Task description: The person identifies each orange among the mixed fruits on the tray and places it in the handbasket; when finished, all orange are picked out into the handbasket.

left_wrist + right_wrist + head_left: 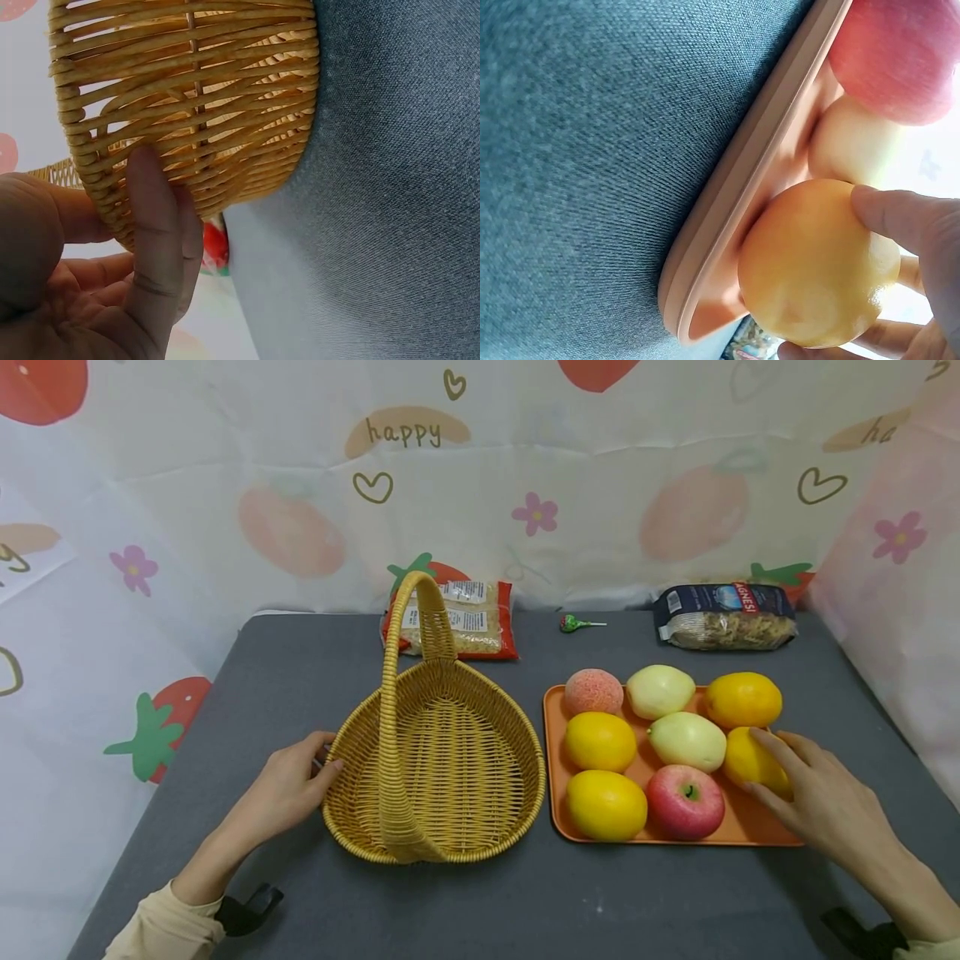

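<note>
My left hand (294, 781) pinches the left rim of a wicker basket (461, 768), thumb over the rim and fingers against the outer weave (195, 97). The basket stands upright with its tall handle arching over it, and nothing lies inside. At the right side of an orange tray (765, 827), my right hand (836, 802) grips a yellow lemon (817, 262) between thumb and fingers. The lemon is at the tray, partly covered by the hand. Beside it lie a pale green fruit (686, 741), a red apple (685, 802) and another lemon (742, 700).
Further left on the tray are two lemons (606, 806), a pink rough-skinned fruit (593, 692) and a second pale green fruit (660, 691). Along the back lie a red-edged bag (472, 622), a lollipop (572, 623) and a dark pasta bag (726, 617).
</note>
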Motion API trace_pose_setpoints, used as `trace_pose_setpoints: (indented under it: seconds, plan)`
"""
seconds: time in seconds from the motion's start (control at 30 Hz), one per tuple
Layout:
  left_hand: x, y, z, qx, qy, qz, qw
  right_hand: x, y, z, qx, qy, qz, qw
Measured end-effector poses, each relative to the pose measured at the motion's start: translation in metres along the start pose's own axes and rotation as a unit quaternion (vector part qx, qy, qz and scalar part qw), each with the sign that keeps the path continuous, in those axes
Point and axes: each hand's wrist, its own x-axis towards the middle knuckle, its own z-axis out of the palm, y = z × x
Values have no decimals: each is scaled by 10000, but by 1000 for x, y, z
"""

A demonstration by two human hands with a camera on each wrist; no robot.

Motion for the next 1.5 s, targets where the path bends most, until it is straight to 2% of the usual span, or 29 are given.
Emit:
trace_pose_setpoints:
  seconds: [0.47, 0.67, 0.97, 1.1, 1.2, 1.37, 1.5]
  plan:
    - [-2, -1, -1, -79, -13, 91, 9999, 0, 0, -1, -27, 67, -44, 10000]
    - [-1, 0, -1, -101, -27, 131, 9999, -3, -1, -9, -89, 104, -28, 9999]
    - [-1, 0, -1, -95, -47, 53, 9999, 5, -20, -37, -188, 713, -426, 9964]
    - [0, 1, -1, -101, -71, 42, 9999, 15, -39, -49, -141, 760, -777, 9940]
    - [0, 1, -2, -96, -85, 33, 9999, 25, -57, -57, -17, 946, -1293, 9871]
    - [-1, 2, -1, -39, -55, -24, 10000, 43, -89, -62, 241, 1288, -2248, 9656]
    - [-1, 3, 0, 33, 13, -15, 10000, 56, -114, -59, 379, 1398, -2861, 9472]
